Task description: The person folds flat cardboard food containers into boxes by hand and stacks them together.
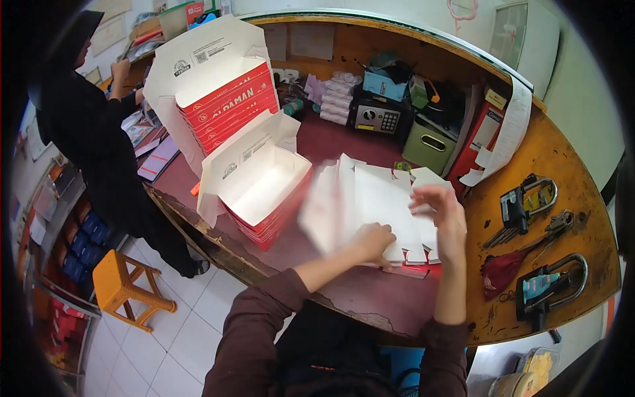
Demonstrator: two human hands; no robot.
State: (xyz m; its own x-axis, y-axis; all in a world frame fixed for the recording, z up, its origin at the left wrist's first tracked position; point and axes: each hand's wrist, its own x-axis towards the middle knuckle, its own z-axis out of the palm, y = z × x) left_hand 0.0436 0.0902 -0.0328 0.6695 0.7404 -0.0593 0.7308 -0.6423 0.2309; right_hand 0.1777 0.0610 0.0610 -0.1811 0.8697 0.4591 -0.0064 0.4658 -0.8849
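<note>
A stack of flat white and red box blanks (390,198) lies on the dark red desk top in front of me. The blank on its left side is smeared by motion. My left hand (374,243) rests on the lower part of the blanks, fingers bent and pressed down; what they grip is hidden. Above the right part of the stack, my right hand (436,205) is raised with its fingers apart and curved. To the left stand nested folded boxes, a shorter stack (264,185) and, behind it, a taller stack (225,99), both with white lids up.
Padlocks (526,205) and keys lie on the wooden ledge at right. A safe (377,119) and a green box (428,144) stand at the back. At left, a person in dark clothing (106,145) stands beyond a yellow stool (126,281).
</note>
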